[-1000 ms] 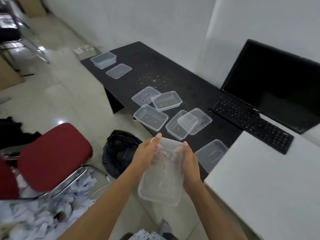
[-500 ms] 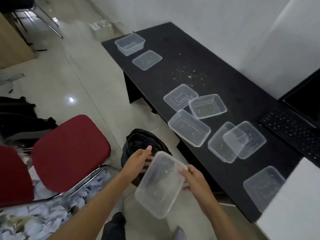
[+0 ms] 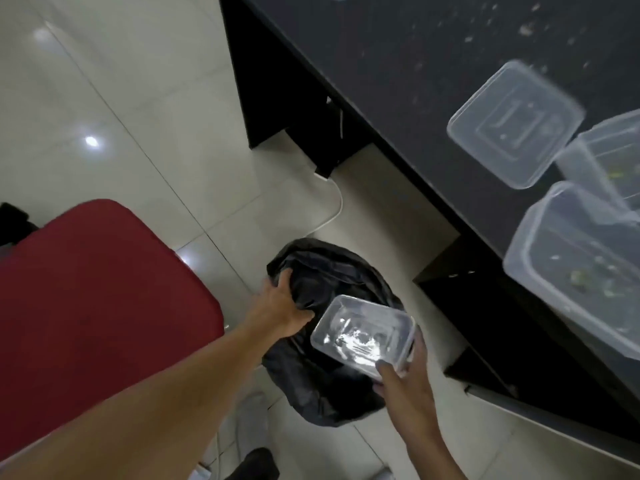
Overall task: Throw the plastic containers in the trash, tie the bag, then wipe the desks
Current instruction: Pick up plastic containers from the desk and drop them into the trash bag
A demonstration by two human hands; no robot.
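Black plastic is bunching under the left hand (image 3: pixel 282 308), which is gripping the left edge of the trash bag (image 3: pixel 322 393) with its thumb and fingers curled into the film. Just to the right of that grip, the right hand (image 3: pixel 407 382) is pinching a clear plastic container (image 3: pixel 363 332) by its near corner, the thumb lying on top and the fingers curling along its side. The container is hanging tilted over the bag, between the two hands; whether its underside is touching the bag cannot be told.

The bag is sitting on the pale tiled floor (image 3: pixel 104 81). Left of the left-hand grip, a red chair seat (image 3: pixel 93 317) is filling that side of the view. Beyond both grips, a white cable (image 3: pixel 334 206) is curving across the floor towards the black desk (image 3: pixel 398 81). Up and to the right of the right-hand grip, well apart from it, a flat clear lid (image 3: pixel 514 123) and two open tubs (image 3: pixel 581 268) are lying on the crumb-speckled desk top, the tubs touching each other.
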